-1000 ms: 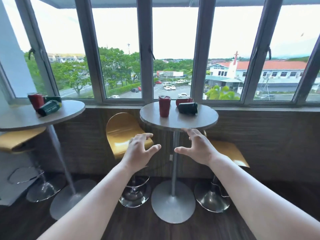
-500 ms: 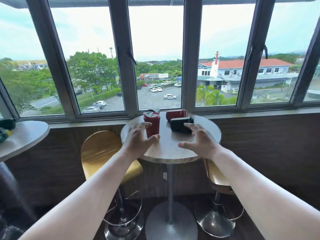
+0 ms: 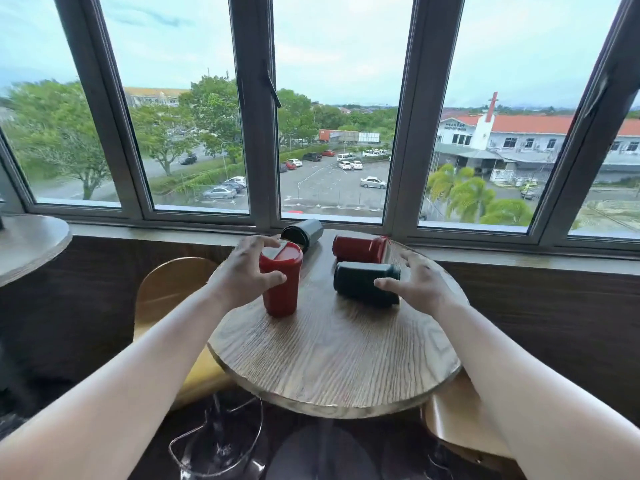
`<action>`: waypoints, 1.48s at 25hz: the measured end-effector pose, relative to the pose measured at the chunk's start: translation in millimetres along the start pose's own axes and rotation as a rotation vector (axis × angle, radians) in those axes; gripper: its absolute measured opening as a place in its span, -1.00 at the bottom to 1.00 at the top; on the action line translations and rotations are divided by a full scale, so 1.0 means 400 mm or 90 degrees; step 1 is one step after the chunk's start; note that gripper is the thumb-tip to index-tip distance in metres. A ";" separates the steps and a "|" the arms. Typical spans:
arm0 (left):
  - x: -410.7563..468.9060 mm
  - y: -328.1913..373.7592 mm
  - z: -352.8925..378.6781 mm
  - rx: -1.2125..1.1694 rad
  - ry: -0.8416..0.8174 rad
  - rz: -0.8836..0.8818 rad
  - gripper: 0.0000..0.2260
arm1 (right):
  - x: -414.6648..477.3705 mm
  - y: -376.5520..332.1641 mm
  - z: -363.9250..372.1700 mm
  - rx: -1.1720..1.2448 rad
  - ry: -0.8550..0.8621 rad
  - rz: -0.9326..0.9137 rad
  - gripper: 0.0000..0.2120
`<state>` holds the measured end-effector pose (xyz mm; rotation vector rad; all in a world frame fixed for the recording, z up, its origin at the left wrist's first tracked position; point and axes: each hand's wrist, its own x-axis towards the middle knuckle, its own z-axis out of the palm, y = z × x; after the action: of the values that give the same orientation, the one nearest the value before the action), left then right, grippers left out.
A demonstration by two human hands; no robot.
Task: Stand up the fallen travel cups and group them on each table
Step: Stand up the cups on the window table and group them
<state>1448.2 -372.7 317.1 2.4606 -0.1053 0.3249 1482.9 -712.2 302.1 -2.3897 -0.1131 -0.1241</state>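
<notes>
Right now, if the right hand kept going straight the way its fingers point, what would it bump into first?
Most likely the dark cup lying on its side. The right hand is open, its thumb already at that cup's near end. The fallen red cup lies behind it. Depth is hard to judge from this one view.

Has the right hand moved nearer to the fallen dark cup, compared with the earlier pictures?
Yes. The right hand has moved forward over the round table; its thumb now reaches the fallen dark cup, while earlier it was below the table edge.

Left hand (image 3: 242, 271) cups the upright red cup (image 3: 281, 278) (right hand (image 3: 420, 284) beside the fallen dark cup (image 3: 365, 282)).
</notes>
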 end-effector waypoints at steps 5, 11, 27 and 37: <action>0.013 -0.065 0.036 -0.062 0.013 0.017 -0.48 | 0.058 0.056 0.031 0.002 -0.042 0.045 -0.08; 0.028 -0.098 0.055 -0.135 0.028 0.069 -0.50 | 0.087 -0.041 0.000 0.010 -0.024 -0.045 -0.17; 0.106 0.004 0.122 -0.150 0.157 0.059 -0.44 | 0.124 -0.157 0.050 -0.105 -0.008 -0.181 -0.18; 0.124 0.015 0.175 -0.087 0.146 0.050 -0.36 | 0.142 -0.139 0.033 -0.069 -0.070 -0.175 -0.11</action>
<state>1509.7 -420.3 280.2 2.2701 -0.1221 0.6113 1533.6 -660.0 336.7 -2.4773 -0.4989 -0.1305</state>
